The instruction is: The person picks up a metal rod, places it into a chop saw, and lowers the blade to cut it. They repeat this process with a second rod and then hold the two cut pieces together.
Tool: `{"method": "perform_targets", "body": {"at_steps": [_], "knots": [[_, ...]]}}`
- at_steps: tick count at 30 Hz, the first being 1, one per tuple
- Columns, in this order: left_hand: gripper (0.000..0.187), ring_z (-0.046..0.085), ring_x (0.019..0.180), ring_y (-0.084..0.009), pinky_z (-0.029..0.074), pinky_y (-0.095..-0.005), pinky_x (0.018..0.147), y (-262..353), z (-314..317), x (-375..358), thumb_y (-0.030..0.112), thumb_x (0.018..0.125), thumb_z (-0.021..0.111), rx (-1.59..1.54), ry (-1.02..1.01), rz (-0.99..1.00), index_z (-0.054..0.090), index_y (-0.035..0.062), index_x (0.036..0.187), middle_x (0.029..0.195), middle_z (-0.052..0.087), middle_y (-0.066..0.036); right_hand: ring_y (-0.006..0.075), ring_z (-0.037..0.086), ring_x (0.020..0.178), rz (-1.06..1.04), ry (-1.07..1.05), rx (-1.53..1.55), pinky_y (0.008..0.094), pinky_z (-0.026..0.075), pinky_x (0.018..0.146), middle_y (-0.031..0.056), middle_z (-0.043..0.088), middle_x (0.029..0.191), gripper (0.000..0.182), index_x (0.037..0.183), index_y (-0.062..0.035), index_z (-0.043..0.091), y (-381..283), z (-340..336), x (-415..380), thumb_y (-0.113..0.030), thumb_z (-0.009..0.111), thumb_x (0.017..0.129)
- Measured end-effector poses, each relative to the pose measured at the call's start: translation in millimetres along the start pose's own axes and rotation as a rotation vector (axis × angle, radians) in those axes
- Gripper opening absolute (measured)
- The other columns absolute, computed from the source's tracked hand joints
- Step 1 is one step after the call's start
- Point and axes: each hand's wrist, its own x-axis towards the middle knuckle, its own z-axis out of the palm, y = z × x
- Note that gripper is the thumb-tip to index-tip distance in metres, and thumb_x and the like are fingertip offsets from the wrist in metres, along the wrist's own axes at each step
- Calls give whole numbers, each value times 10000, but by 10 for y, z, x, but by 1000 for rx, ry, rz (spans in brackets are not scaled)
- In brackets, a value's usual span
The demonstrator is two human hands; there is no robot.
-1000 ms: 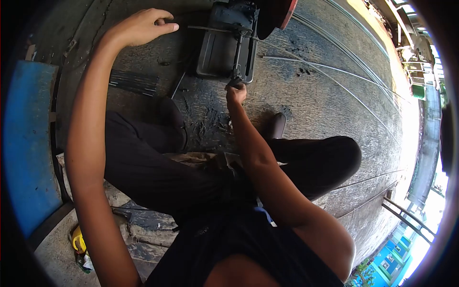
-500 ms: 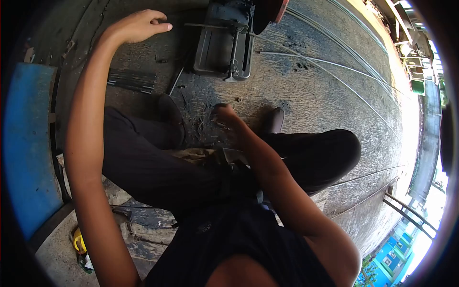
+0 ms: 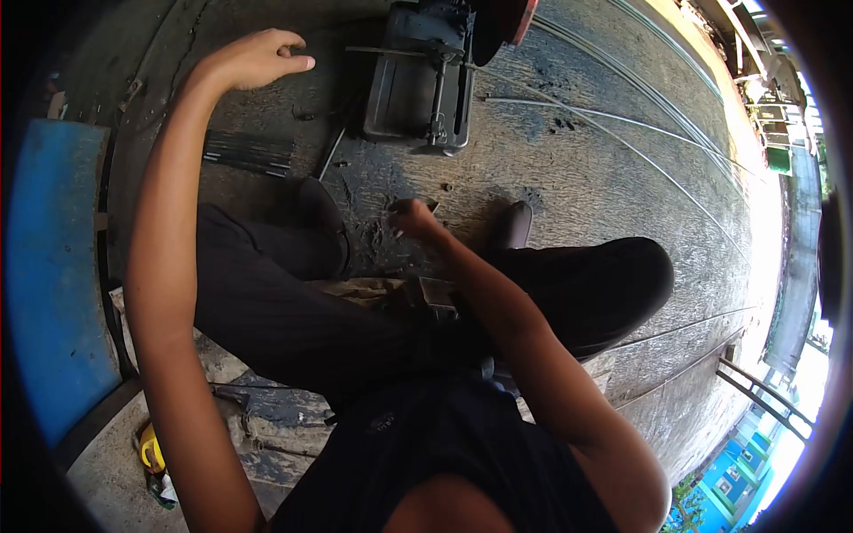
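Observation:
My left hand [image 3: 258, 60] hovers at the upper left, thumb apart from loosely bent fingers, with nothing in it. Just right of it, the end of a thin metal rod [image 3: 373, 51] sticks out of a cut-off saw [image 3: 378, 107]. The rod lies across the saw's metal base by the clamp screw [image 3: 438, 98]. My right hand [image 3: 413, 219] is low over the floor between my boots, its fingers closed. A thin piece shows beside its knuckles, but I cannot tell what the hand holds. A small nut-like ring [image 3: 447, 186] lies close by.
Several short dark rods [image 3: 249, 154] lie side by side on the floor at left. A single bar [image 3: 332, 153] leans near my left boot [image 3: 320, 209]. Long metal rods [image 3: 622, 120] stretch across the floor at right. A blue panel [image 3: 58, 275] stands at far left.
My right hand has shifted slightly left and down, and a thin piece now shows beside it. My left hand has dipped slightly. The whole view has moved a little.

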Motion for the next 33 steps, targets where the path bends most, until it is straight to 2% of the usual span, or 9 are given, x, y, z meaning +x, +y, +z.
{"method": "perform_targets", "body": {"at_steps": [1, 3, 4, 6, 10, 12, 15, 22, 33], "knots": [[624, 592, 1153, -280, 455, -397, 982, -16, 10, 18, 496, 912, 618, -49, -13, -28, 556, 76, 1369, 1190, 643, -123, 269, 721, 875, -33, -7, -189, 379, 576, 755, 205, 727, 994, 474, 1215, -8, 660, 369, -16, 223, -247, 642, 805], [625, 593, 1153, -279, 455, -396, 982, -3, -3, -2, 496, 911, 618, -37, -13, -26, 556, 76, 1370, 1192, 643, -122, 312, 705, 932, 366, 521, 576, 395, 551, 824, 233, 704, 1071, 498, 1209, 3, 656, 359, -263, 208, -223, 656, 765], [625, 593, 1152, -278, 455, -394, 981, -1, -18, -11, 496, 911, 619, -25, -11, -27, 556, 76, 1370, 1194, 643, -121, 202, 618, 613, 341, 889, 634, 341, 493, 531, 112, 660, 776, 278, 1046, 38, 653, 945, -201, 669, -109, 603, 816], [627, 594, 1153, -278, 454, -392, 983, -26, -21, -8, 498, 910, 618, -27, 5, -43, 556, 78, 1371, 1195, 643, -120, 204, 571, 639, 450, 1187, 611, 345, 448, 549, 134, 610, 793, 302, 981, 50, 620, 556, -555, 575, -168, 641, 774], [633, 589, 1166, -282, 451, -390, 992, -7, -22, -23, 505, 906, 615, -32, 4, -57, 555, 80, 1372, 1210, 637, -122, 235, 565, 621, -197, 1229, 786, 399, 476, 620, 152, 643, 763, 315, 994, 37, 657, -517, -762, 216, -184, 657, 770], [632, 585, 1172, -283, 449, -392, 997, -25, -23, -5, 504, 907, 615, -31, -17, -51, 554, 82, 1373, 1219, 633, -122, 317, 678, 982, 23, 179, 184, 376, 507, 883, 258, 695, 989, 465, 1135, 75, 647, -837, -583, -204, -236, 667, 790], [624, 583, 1170, -283, 447, -395, 1001, -31, 51, -2, 497, 910, 614, -31, -21, -44, 551, 86, 1375, 1227, 627, -122, 295, 721, 756, -145, -32, 194, 399, 568, 759, 178, 729, 818, 290, 970, 5, 737, -1125, 86, -251, -215, 635, 810], [609, 625, 1059, -273, 489, -391, 936, -148, -12, -126, 483, 923, 613, -90, 21, -78, 546, 82, 1377, 1208, 626, -115, 430, 694, 818, -285, 620, -40, 495, 566, 751, 263, 696, 844, 207, 839, -1, 707, -1084, -587, 1037, -166, 581, 826], [561, 635, 1039, -238, 515, -371, 880, -258, 16, -341, 417, 918, 647, -171, -15, -176, 557, 89, 1365, 1258, 610, -148, 313, 682, 1037, 22, 679, -748, 394, 564, 828, 168, 673, 1094, 262, 1095, -40, 685, -1642, -1800, 2775, -170, 510, 948]]}}
